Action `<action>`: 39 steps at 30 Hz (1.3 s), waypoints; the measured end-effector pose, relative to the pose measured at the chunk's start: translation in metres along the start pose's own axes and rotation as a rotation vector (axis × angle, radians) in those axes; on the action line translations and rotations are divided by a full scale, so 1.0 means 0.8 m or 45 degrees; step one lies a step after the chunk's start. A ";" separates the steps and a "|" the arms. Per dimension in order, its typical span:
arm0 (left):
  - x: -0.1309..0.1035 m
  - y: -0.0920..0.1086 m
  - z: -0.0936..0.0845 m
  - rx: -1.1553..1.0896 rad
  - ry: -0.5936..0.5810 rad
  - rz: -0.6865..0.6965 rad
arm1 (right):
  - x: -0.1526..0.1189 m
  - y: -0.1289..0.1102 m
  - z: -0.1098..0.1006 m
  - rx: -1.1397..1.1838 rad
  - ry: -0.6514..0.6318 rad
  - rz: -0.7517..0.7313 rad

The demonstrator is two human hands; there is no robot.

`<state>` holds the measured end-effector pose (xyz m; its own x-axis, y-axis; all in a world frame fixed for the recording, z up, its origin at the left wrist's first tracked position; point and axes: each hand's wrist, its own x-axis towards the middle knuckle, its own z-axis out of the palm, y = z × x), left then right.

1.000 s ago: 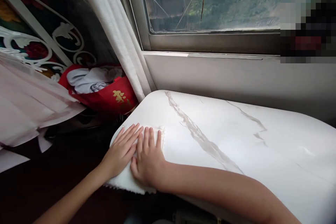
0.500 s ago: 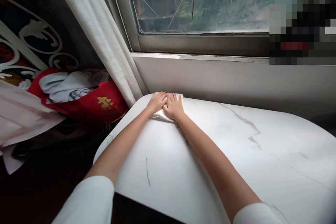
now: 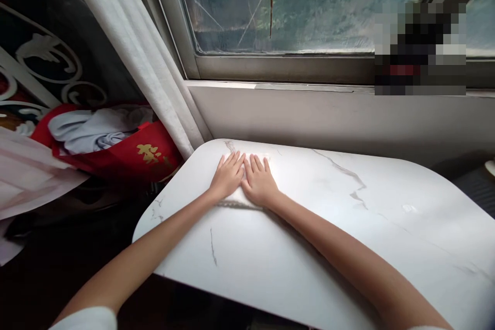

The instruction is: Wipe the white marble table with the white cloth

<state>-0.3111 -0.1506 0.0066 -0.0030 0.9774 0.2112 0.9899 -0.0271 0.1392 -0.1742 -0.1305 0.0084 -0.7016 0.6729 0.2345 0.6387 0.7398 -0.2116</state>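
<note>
A folded white cloth (image 3: 240,199) lies flat on a white, marble-patterned table (image 3: 332,237). My left hand (image 3: 227,176) rests palm down on the cloth's left part, fingers stretched out and pointing away from me. Beside it, my right hand (image 3: 260,181) also presses flat on the cloth with its fingers apart. The two hands meet or nearly meet at the thumbs. Most of the cloth is hidden under them; its near edge shows by the wrists.
Behind the table stand a low wall (image 3: 309,118) and a window (image 3: 247,15). A white curtain (image 3: 131,56) hangs at the left. Past the table's left edge sits a red bag (image 3: 116,162) with light-coloured cloth (image 3: 93,131) in it.
Both hands have drawn the cloth back towards me, away from the table's far edge. The view has shifted slightly to the right.
</note>
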 end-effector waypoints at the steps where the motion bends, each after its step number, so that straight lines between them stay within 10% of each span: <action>1: -0.024 0.008 -0.003 -0.013 0.000 0.022 | -0.023 -0.010 -0.003 0.005 -0.004 -0.030; 8: -0.177 0.061 -0.024 -0.189 -0.030 0.228 | -0.173 -0.049 -0.041 0.157 -0.107 -0.260; 13: -0.204 0.076 -0.028 -0.188 -0.073 0.298 | -0.206 -0.042 -0.059 0.267 -0.183 -0.282; 19: -0.097 0.064 -0.004 -0.111 0.028 0.225 | -0.110 -0.003 -0.042 0.254 -0.166 0.092; 28: 0.113 0.095 0.038 -0.078 0.057 0.021 | 0.030 0.147 -0.033 -0.061 0.019 0.198; 33: 0.148 0.124 0.052 -0.076 0.080 0.074 | 0.027 0.186 -0.039 -0.108 0.057 0.265; 39: 0.125 0.140 0.051 -0.094 0.061 0.111 | -0.004 0.177 -0.041 -0.181 0.031 0.294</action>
<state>-0.1950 -0.0476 0.0040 0.0741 0.9596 0.2715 0.9736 -0.1285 0.1884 -0.0713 -0.0276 0.0086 -0.5253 0.8224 0.2184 0.8202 0.5577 -0.1273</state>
